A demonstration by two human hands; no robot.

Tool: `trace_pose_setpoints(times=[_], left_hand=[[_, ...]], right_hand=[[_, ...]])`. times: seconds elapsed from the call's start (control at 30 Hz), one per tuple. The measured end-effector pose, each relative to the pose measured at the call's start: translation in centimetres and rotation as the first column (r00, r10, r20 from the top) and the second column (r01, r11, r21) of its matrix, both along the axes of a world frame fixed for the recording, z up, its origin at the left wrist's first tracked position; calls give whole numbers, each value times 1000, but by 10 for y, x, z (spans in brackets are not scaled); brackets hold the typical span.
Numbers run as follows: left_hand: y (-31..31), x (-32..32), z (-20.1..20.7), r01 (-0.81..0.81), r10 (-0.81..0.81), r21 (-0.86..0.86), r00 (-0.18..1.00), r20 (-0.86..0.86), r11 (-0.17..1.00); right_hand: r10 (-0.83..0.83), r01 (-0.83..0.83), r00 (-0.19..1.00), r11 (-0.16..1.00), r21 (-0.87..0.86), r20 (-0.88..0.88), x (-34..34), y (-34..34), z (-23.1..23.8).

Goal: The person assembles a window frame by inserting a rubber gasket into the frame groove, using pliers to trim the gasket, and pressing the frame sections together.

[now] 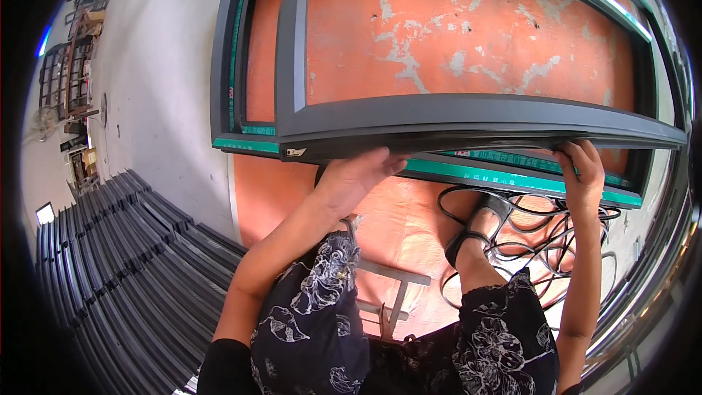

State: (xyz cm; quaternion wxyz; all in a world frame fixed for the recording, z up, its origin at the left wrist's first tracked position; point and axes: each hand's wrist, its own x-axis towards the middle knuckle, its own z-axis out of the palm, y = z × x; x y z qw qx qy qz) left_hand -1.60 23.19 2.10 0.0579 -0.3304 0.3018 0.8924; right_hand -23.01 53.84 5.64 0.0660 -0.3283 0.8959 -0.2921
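Observation:
A dark grey window sash frame [453,110] lies in front of me, its long near side running left to right. Along that side's near edge runs a thin black strip [468,137], which looks like a rubber seal. My left hand [355,179] rests against the edge toward its left end, fingers stretched out and fairly flat. Toward the right end, my right hand [583,170] pinches the strip at the edge between thumb and fingers. Beneath the sash is a larger dark frame [504,184] with green protective tape, partly covered by it.
Orange, scuffed boarding [468,36] shows through the frames. A black cable [537,249] lies in loops by my foot [475,241]. Long dark profiles [139,271] are stacked at the left. A low stool-like metal piece [395,289] stands between my legs.

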Motion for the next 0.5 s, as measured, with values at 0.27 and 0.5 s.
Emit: trace_pose_setpoints(times=[0.27,0.5], left_hand=[[15,-21,6,-10,16,184,999,-29,983],[22,-20,0,17,-13,113,999,-32,993]], right_hand=[[-19,19,1000,1000,-5,17,-2,-5,5],[17,-17,1000,1000,-8,-2,-4,-3,2]])
